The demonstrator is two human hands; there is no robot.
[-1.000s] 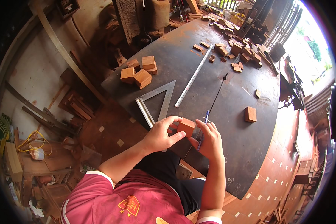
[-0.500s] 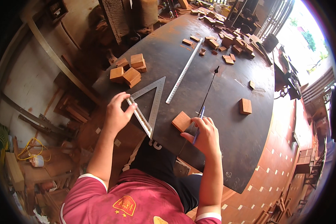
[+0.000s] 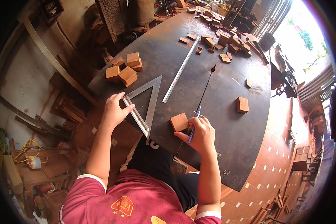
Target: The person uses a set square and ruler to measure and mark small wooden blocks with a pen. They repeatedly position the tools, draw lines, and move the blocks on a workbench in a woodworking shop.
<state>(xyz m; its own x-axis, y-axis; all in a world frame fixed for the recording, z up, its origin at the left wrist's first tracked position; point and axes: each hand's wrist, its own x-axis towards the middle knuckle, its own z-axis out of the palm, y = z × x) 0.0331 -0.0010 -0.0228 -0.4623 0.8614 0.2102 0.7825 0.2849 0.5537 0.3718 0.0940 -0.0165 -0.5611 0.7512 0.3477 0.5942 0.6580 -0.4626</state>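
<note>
Head view: left hand (image 3: 114, 112) grips near corner of metal triangular square (image 3: 145, 102), fingers pinched on its edge, square lying flat on dark round table (image 3: 227, 149) near its front-left rim. Right hand (image 3: 201, 134) closed around blue pen (image 3: 194, 125), tip pointing up-table. Small wooden block (image 3: 179, 122) flat on table, just beside right thumb, between hands. Long steel ruler (image 3: 181, 71) lies diagonal beyond square. Cluster of wooden blocks (image 3: 125, 69) at left rim; single block (image 3: 242, 104) well apart to right.
</note>
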